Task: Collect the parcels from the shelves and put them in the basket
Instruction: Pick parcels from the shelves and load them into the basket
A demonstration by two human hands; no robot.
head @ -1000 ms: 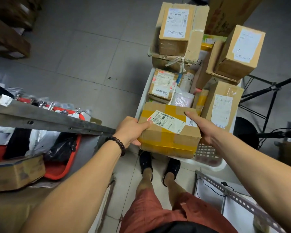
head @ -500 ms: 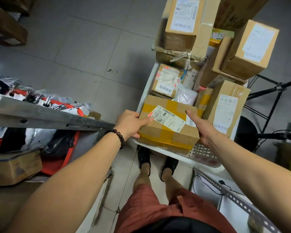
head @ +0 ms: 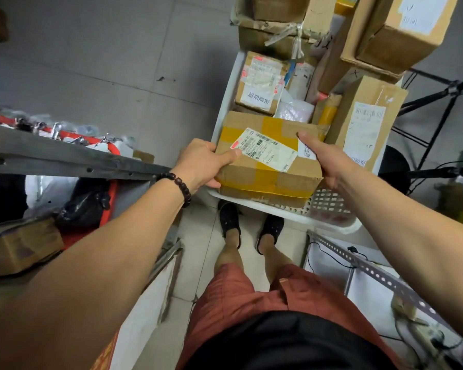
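A person in red shorts stood over black shoes (head: 230,220), both bare arms reaching toward twelve o'clock. The left hand (head: 201,162), a dark bead bracelet (head: 179,185) at its wrist, gripped the left end of a cardboard parcel (head: 267,169), with the thumb across the top by the shipping label and the fingers curled beneath. The right hand (head: 329,161) clasped the opposite end, thumb lying on top, its fingers hidden behind the box. Holding it by both ends probably served to keep the wide, yellow-taped box level for setting down.

The parcel sat at the near end of the white basket (head: 329,204), low against the near rim. Whether it rested on anything could not be told. That near corner looked like the only free gap: beyond it, from twelve to one o'clock, other boxes (head: 259,84) stood wedged and stacked well above the walls.

At nine o'clock ran a grey metal shelf (head: 64,158), with a red crate (head: 110,193) of bags beneath. Grey floor tiles (head: 104,62) stretched to eleven o'clock, and a black tripod (head: 452,90) stood at two.
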